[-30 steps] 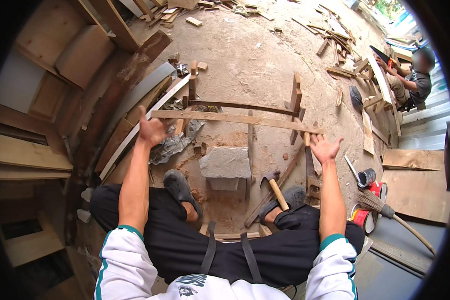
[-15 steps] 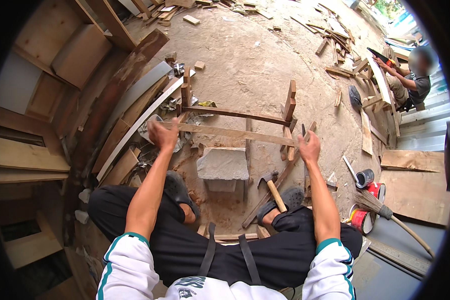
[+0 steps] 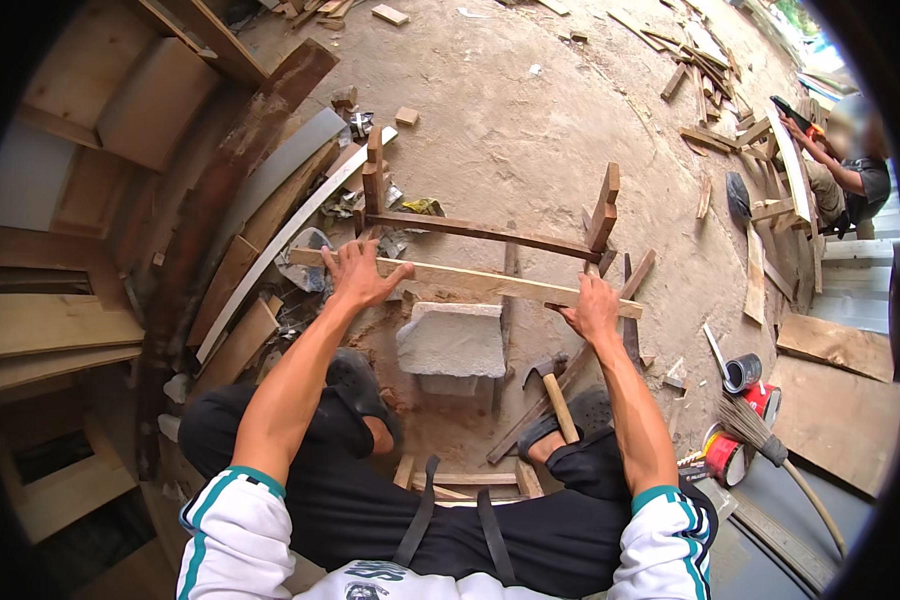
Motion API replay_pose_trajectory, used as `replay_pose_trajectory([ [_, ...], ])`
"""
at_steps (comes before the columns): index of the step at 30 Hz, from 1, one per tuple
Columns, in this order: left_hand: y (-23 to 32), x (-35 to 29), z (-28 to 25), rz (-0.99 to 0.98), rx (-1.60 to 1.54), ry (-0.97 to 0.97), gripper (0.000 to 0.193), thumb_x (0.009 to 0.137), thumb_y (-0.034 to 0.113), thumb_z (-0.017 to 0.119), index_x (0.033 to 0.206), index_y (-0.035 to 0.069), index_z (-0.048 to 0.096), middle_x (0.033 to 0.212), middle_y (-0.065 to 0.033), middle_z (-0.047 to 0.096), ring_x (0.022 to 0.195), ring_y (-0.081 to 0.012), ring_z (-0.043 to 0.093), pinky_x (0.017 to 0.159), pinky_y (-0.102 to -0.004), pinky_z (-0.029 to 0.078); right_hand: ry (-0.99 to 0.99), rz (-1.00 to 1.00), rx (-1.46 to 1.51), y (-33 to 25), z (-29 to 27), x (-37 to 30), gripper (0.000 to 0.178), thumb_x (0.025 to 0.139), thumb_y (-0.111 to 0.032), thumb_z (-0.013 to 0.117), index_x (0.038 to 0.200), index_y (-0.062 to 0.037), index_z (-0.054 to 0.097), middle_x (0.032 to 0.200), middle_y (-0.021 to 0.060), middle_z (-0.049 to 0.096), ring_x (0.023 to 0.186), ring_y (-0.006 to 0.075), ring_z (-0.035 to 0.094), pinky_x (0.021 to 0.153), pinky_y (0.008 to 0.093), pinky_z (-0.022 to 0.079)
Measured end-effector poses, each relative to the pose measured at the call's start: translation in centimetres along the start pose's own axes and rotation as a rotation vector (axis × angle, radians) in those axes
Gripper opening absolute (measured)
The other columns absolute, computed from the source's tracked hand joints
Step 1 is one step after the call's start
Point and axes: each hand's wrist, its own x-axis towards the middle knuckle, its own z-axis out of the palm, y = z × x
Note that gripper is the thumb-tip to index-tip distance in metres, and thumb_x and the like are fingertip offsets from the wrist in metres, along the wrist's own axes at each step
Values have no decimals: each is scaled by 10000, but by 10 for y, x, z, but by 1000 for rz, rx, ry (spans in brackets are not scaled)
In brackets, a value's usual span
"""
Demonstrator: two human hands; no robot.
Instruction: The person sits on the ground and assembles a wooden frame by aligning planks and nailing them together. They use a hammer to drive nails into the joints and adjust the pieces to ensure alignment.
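Note:
A long pale wooden strip (image 3: 490, 284) lies crosswise in front of me, against the near side of a dark wooden frame with two notched uprights and a crossbar (image 3: 475, 232). My left hand (image 3: 362, 274) rests over the strip near its left end, fingers spread and thumb apart. Toward the other end, my right hand (image 3: 594, 306) is closed round the strip, its fingertips partly hidden. A small dark tip shows beneath that hand, too little to name. Between my feet stands a rough stone block (image 3: 452, 340). A hammer (image 3: 558, 403) with a wooden handle leans by my right foot.
Boards and a long white strip (image 3: 270, 250) line the left side beside wooden cabinets. At right are a broom (image 3: 755, 428), an open can (image 3: 743, 372) and red tins. Farther right, another person works at a pale board (image 3: 790, 165). Wood scraps litter the far floor.
The strip has come down slightly nearer and sits farther right past my right hand. My left hand has slid inward and spread its fingers. The view has shifted a little.

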Motion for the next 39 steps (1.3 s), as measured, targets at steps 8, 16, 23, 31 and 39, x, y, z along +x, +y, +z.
replay_pose_trajectory([
  [8,2,-9,11,-114,-51,150,1186,773,846,465,1548,27,97,1584,-291,-3,1492,-383,-82,1165,-559,-110,-82,10,-30,-2,-8,4,637,691,-450,829,1169,-82,623,1192,151,627,1194,327,543,996,503,400],
  [16,90,-17,48,-481,-1374,266,1270,773,643,710,1500,-88,-31,1576,-279,103,1453,-353,194,1168,-514,193,-94,-70,-134,-39,-73,-1,509,749,-587,730,859,-90,730,810,136,720,859,295,694,968,484,400],
  [23,125,-15,31,-714,-1998,309,945,826,468,762,1442,25,199,1289,-165,498,1010,-254,604,844,-397,560,236,-148,-125,-88,-114,-47,463,698,-501,807,716,-56,682,658,118,677,690,229,617,762,401,374],
  [31,181,-51,-44,-457,-1909,764,398,892,96,603,1217,25,385,912,-125,520,551,-175,528,452,-306,499,211,-96,107,-82,-125,-87,789,748,-789,601,771,-5,689,732,157,671,799,294,632,789,427,414],
  [39,147,-71,-133,-35,-1867,403,378,862,16,561,1205,44,406,813,-58,485,534,-128,500,424,-280,443,599,-199,-194,-39,-196,-85,538,835,-507,692,1184,-104,620,1230,118,539,1222,278,432,1021,439,305],
])
